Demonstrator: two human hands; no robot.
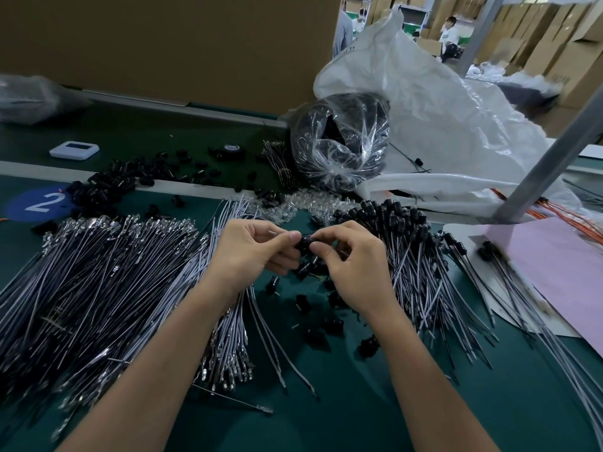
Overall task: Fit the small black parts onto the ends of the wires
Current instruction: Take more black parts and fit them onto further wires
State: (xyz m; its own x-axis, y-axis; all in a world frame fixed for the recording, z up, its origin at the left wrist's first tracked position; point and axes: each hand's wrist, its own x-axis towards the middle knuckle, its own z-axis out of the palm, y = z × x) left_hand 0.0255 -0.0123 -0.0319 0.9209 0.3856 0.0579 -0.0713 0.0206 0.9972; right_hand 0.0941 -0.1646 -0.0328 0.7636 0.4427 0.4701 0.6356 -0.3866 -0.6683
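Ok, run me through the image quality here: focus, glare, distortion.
In the head view the left hand and right hand pinching the small black part are fairly sharp; the wire pile smears toward the lower-left corner; glare streaks the clear bag; the wide lens tilts the grey post; lighting is soft, shadows faint.

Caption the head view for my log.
Assembly: left hand and right hand pinch a small black part between wire piles on a green table.

A dark green desk [326, 419]. Black and pale grey wires [98, 288] with silver tips; small black parts [111, 184]. A blue circle [19, 207] bearing a white 2. Pink sheet [561, 272], orange cables [567, 207], translucent white bag [440, 119], brown cardboard [163, 44].
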